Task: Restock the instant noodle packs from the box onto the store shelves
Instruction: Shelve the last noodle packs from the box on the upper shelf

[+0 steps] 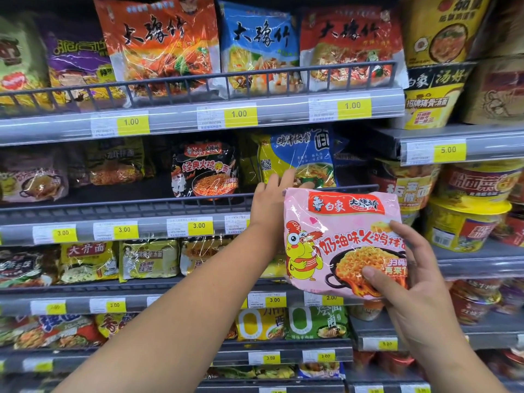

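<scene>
Rail [141, 206] between pink pack [340, 236], blue pack [300, 154]

The right hand [411, 279] grips a pink noodle pack [340, 239] by its lower right corner, thumb on the front. The left hand [269, 199] reaches over the second shelf's front rail [141, 207], fingertips [289, 175] touching a yellow-and-blue pack [297, 157] that stands beside a black pack [204, 168].

Grey metal shelves [170, 121] fill the whole frame, wire rails [198, 85] along their fronts, yellow price tags [240, 114] on each edge.
</scene>
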